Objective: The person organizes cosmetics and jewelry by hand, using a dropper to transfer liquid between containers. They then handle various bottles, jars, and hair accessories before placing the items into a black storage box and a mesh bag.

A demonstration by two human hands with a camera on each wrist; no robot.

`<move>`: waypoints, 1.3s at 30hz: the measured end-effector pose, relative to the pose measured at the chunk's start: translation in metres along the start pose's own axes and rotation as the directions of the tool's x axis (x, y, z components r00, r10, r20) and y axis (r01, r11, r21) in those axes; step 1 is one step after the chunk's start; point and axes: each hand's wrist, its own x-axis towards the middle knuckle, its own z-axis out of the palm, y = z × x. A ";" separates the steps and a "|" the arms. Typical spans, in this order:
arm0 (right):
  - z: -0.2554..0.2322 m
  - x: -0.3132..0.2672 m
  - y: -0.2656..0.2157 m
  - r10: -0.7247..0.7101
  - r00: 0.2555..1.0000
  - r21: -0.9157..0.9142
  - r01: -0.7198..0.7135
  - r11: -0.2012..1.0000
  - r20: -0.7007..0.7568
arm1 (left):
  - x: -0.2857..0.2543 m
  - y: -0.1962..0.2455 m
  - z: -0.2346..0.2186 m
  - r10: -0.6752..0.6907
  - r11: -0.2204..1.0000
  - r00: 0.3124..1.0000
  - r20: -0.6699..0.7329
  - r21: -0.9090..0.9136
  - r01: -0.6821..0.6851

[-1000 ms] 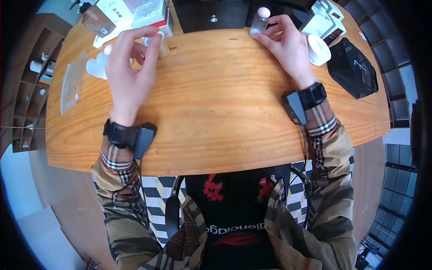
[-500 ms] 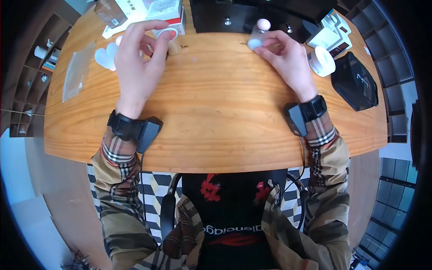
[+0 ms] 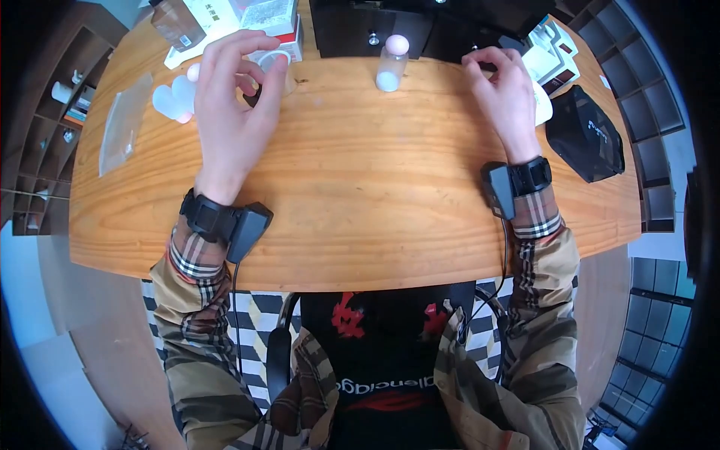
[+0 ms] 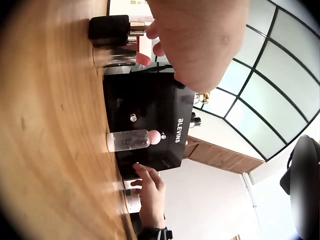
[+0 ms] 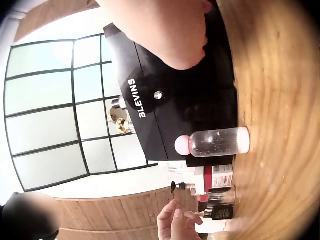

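Note:
My left hand (image 3: 236, 124) is at the back left of the table, fingers and thumb curved round the gold neck of a small black bottle (image 4: 107, 31). Beside that stands a clear cylinder (image 4: 115, 57) with a pinkish-red top. A clear bottle (image 3: 390, 71) with a round pink cap and a white base stands upright before the black cabinet, free of both hands. Further right, my right hand (image 3: 508, 97) has loosely bent fingers and holds nothing. It is nearest a white jar (image 3: 541, 105), partly hidden behind the hand.
The black cabinet (image 5: 200, 85) with round knobs lines the back edge. Back left are boxes (image 3: 270, 19), a brown pump bottle (image 3: 178, 26), pale heart-shaped pieces (image 3: 176, 97) and a clear plastic bag (image 3: 125, 127). White boxes (image 3: 551, 56) and a black pouch (image 3: 585, 135) lie at the right.
My right hand has let go of the clear pink-capped bottle, which now stands further left, and has moved right toward the white jar. The left hand has hardly moved.

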 end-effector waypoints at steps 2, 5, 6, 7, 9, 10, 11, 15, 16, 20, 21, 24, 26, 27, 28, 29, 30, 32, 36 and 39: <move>0.011 -0.004 0.008 0.012 0.998 0.007 -0.012 1.000 0.054 | -0.002 0.001 0.000 -0.016 1.000 1.000 0.004 -0.013 0.016; 0.020 -0.002 0.006 -0.065 0.998 0.105 0.065 0.992 -0.010 | -0.001 0.001 0.000 -0.008 1.000 1.000 0.000 -0.009 0.008; 0.019 0.000 0.003 -0.068 0.998 0.105 0.069 0.992 -0.013 | 0.000 0.000 0.000 0.006 1.000 1.000 -0.008 0.012 -0.006; 0.017 -0.001 0.001 -0.039 0.999 0.159 0.039 0.986 -0.002 | 0.000 0.000 -0.001 0.006 1.000 1.000 -0.010 0.014 -0.005; 0.017 -0.003 -0.002 -0.007 1.000 0.216 0.004 0.976 0.016 | -0.002 -0.001 -0.003 -0.005 0.999 0.999 -0.034 -0.037 0.004; 0.017 -0.002 0.000 -0.019 1.000 0.236 0.016 0.972 0.013 | -0.002 -0.002 -0.004 -0.005 0.999 0.999 -0.034 -0.033 0.003; 0.016 -0.001 0.001 -0.031 0.999 0.255 0.028 0.967 0.008 | -0.003 -0.002 -0.003 -0.007 1.000 1.000 -0.026 -0.019 0.006; 0.009 0.003 0.001 -0.021 0.999 0.214 0.012 0.977 0.036 | -0.002 -0.004 -0.006 -0.014 1.000 0.999 -0.042 0.022 0.015; 0.009 0.003 0.002 -0.046 0.999 0.200 0.041 0.979 0.020 | -0.002 -0.006 -0.007 -0.016 1.000 0.999 -0.044 0.026 0.017; 0.001 0.005 -0.002 -0.008 0.997 0.122 -0.001 0.992 0.072 | 0.006 -0.024 -0.018 0.108 0.960 0.970 -0.219 0.277 -0.044; -0.003 0.005 0.000 -0.010 0.998 0.123 0.002 0.992 0.068 | 0.007 -0.027 -0.020 0.121 0.956 0.948 -0.295 0.293 -0.031; -0.016 0.005 -0.005 -0.021 0.995 0.042 0.017 0.999 0.098 | 0.006 -0.035 -0.034 0.037 0.887 0.957 -0.287 0.451 0.101; -0.027 0.002 -0.017 0.012 0.988 -0.047 -0.005 0.999 0.156 | 0.003 -0.033 -0.026 0.054 0.917 0.965 -0.256 0.395 0.054; -0.032 0.001 -0.022 0.014 0.988 -0.047 -0.007 0.999 0.151 | 0.004 -0.030 -0.021 0.072 0.943 0.971 -0.227 0.333 0.008; -0.035 0.001 -0.027 0.012 0.985 -0.104 0.006 0.995 0.172 | 0.005 -0.026 -0.016 0.075 0.943 0.971 -0.228 0.331 0.005; -0.038 0.001 -0.030 0.010 0.981 -0.162 0.022 0.987 0.194 | 0.003 -0.021 -0.011 0.077 0.935 0.985 -0.155 0.355 -0.017; -0.041 0.001 -0.031 0.009 0.982 -0.167 0.024 0.986 0.191 | 0.001 -0.014 -0.007 0.077 0.926 0.994 -0.083 0.376 -0.040; -0.045 0.001 -0.032 0.010 0.972 -0.140 0.024 0.990 0.236 | 0.002 -0.002 -0.002 0.093 0.932 0.994 -0.061 0.356 -0.065; -0.059 -0.003 -0.040 0.017 0.942 -0.184 0.048 0.982 0.336 | -0.002 0.012 0.004 0.115 0.942 0.993 0.015 0.317 -0.114; -0.068 -0.004 -0.044 0.002 0.926 -0.202 0.081 0.976 0.378 | 0.000 0.012 0.005 0.107 0.954 0.993 0.052 0.275 -0.117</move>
